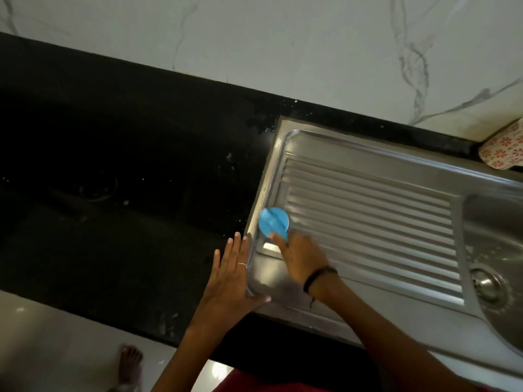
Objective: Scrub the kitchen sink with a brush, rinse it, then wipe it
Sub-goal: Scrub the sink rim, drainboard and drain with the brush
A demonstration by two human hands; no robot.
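Note:
A steel sink (368,154) with a ribbed drainboard fills the right half of the view; its bowl and drain (487,284) show at the far right. My right hand (300,257) grips a round blue brush (273,222) and holds its head against the drainboard's front left corner. The brush handle is hidden in my fingers. My left hand (232,275) lies flat with straight fingers on the sink's left rim, at the edge of the black counter (127,165).
A cloth with red flower print (503,149) lies on the counter behind the sink at the far right. A white marble wall (283,38) runs along the back. Pale floor and a bare foot (130,363) show below the counter edge.

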